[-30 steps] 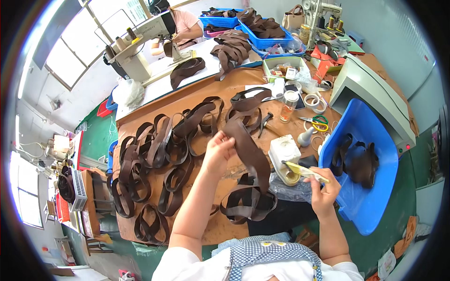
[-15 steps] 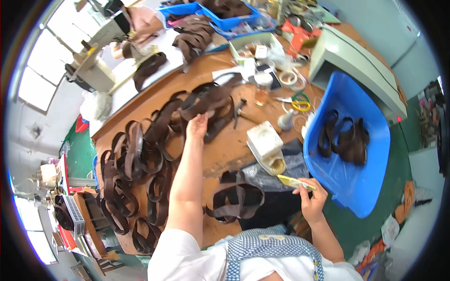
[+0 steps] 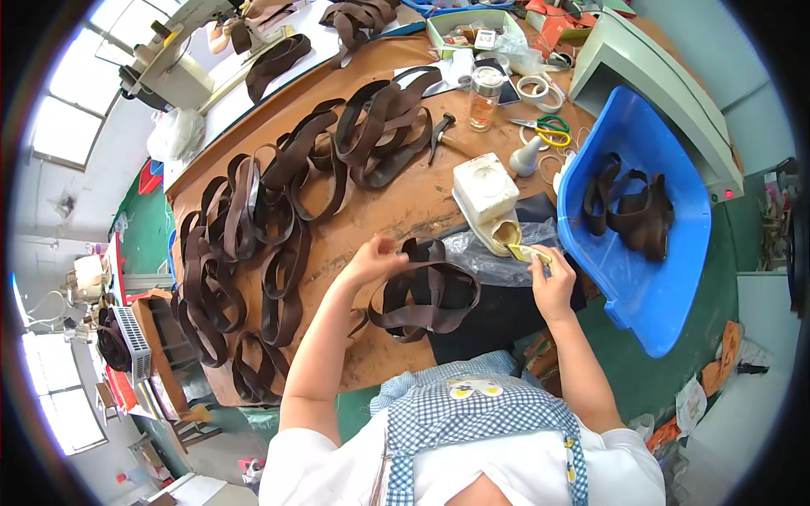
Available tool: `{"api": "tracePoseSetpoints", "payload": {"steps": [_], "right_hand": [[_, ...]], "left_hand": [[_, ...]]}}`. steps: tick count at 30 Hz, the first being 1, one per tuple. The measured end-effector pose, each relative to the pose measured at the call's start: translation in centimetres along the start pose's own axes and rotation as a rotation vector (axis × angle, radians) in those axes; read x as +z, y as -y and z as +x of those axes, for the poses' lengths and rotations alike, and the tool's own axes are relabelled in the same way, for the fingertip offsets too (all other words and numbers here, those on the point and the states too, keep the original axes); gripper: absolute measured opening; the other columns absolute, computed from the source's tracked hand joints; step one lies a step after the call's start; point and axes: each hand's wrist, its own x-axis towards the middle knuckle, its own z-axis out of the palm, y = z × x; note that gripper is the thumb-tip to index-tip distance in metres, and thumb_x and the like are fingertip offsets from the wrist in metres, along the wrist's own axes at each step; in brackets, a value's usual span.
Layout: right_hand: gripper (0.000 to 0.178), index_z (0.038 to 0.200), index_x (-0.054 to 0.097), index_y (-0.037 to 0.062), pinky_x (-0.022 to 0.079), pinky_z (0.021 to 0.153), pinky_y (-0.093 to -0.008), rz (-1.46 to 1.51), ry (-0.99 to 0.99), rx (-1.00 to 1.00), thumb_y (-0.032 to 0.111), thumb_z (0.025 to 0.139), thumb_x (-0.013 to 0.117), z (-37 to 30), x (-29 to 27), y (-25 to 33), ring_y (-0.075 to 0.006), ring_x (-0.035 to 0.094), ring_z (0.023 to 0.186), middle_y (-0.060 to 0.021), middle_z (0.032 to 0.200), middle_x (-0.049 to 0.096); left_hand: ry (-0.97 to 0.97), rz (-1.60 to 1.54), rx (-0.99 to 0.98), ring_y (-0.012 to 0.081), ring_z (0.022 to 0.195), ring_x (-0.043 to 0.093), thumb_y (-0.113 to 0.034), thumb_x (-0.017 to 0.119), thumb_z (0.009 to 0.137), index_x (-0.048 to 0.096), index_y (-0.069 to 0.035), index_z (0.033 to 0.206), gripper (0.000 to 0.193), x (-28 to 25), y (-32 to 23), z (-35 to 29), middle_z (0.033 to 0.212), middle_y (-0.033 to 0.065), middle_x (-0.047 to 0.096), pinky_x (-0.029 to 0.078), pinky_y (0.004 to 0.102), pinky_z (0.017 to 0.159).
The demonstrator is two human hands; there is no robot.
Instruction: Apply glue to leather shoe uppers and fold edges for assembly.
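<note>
Left hand (image 3: 371, 260): closed in a pinch on the upper left edge of a dark brown strap piece (image 3: 424, 295), which is held low over the brown worktable (image 3: 396, 202). Right hand (image 3: 553, 282): fingers narrowed around a small yellowish brush (image 3: 525, 252), its tip directed up and to the left, toward an open glue tin (image 3: 504, 234) just above that hand.

Strap piece: loops are spread between the two hands, the long axis running left to right, the open loops facing the person. A dark mat (image 3: 498, 316) is partly covered by it, below the right hand. Crumpled clear plastic (image 3: 489, 253) is seen between the hands. A white box (image 3: 484, 186) is set just beyond the tin.

Further out: a blue tub (image 3: 650, 287) with finished brown straps is placed right of the right hand; rows of looped straps (image 3: 278, 202) are laid out left of and beyond the left hand.

Change from half a second earlier: the left arm was stretched far forward to the strap rows; it is now drawn back to the piece nearest the body. The brush hand is little moved.
</note>
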Motion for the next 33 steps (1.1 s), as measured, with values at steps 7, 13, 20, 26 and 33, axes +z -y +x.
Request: {"api": "tracePoseSetpoints", "payload": {"steps": [7, 13, 20, 26, 33], "right_hand": [[0.013, 0.099, 0.067, 0.0011, 0.053, 0.068, -0.0386, -0.148, -0.058, -0.079, -0.001, 0.086, 0.066, 0.6, 0.7, 0.0, -0.0341, 0.066, 0.078, -0.0138, 0.087, 0.066], [0.014, 0.099, 0.067, 0.0021, 0.053, 0.067, -0.0388, -0.190, -0.105, -0.118, 0.000, 0.085, 0.066, -0.2, 0.0, 0.2, -0.0340, 0.066, 0.077, -0.0131, 0.087, 0.066], [0.014, 0.101, 0.068, 0.0043, 0.053, 0.068, -0.0387, -0.184, -0.083, -0.141, 0.004, 0.087, 0.066, 0.6, 0.9, -0.5, -0.0327, 0.067, 0.078, -0.0123, 0.090, 0.067], [0.014, 0.100, 0.068, 0.0056, 0.053, 0.068, -0.0389, -0.117, -0.068, -0.145, 0.005, 0.087, 0.066, 2.0, 2.4, -2.5, -0.0332, 0.066, 0.079, -0.0111, 0.090, 0.067], [0.012, 0.099, 0.069, 0.0075, 0.053, 0.072, -0.0423, -0.147, -0.042, -0.107, 0.012, 0.088, 0.066, 2.7, 3.4, -3.9, -0.0342, 0.067, 0.085, -0.0107, 0.093, 0.068]], "left_hand": [[-0.403, 0.407, 0.230, 0.0384, 0.100, 0.063, -0.036, 0.077, 0.082, 0.061, 0.002, 0.112, 0.051, 3.4, 2.6, -3.4, 0.116, 0.0234, 0.065, 0.052, 0.0421, 0.086], [-0.080, -0.670, -0.417, 0.0156, 0.055, 0.056, -0.059, 0.067, 0.087, 0.063, -0.002, 0.088, 0.057, 10.7, -2.3, -4.0, 0.070, 0.0037, 0.060, 0.050, 0.0284, 0.053], [-0.335, -0.887, -0.495, 0.0182, 0.072, 0.058, -0.036, 0.068, 0.086, 0.059, -0.002, 0.090, 0.035, 13.6, -1.8, -0.1, 0.085, 0.0072, 0.058, 0.054, 0.0337, 0.064], [-0.228, -1.159, -0.256, 0.0188, 0.079, 0.061, -0.012, 0.058, 0.091, 0.060, -0.004, 0.094, 0.009, 13.3, -2.8, -7.4, 0.091, 0.0053, 0.062, 0.055, 0.0361, 0.076], [-0.375, -1.070, 0.071, 0.0166, 0.104, 0.061, -0.011, 0.058, 0.097, 0.053, -0.004, 0.123, 0.027, 9.7, -8.5, -16.0, 0.114, 0.0056, 0.062, 0.049, 0.0321, 0.092]]}}
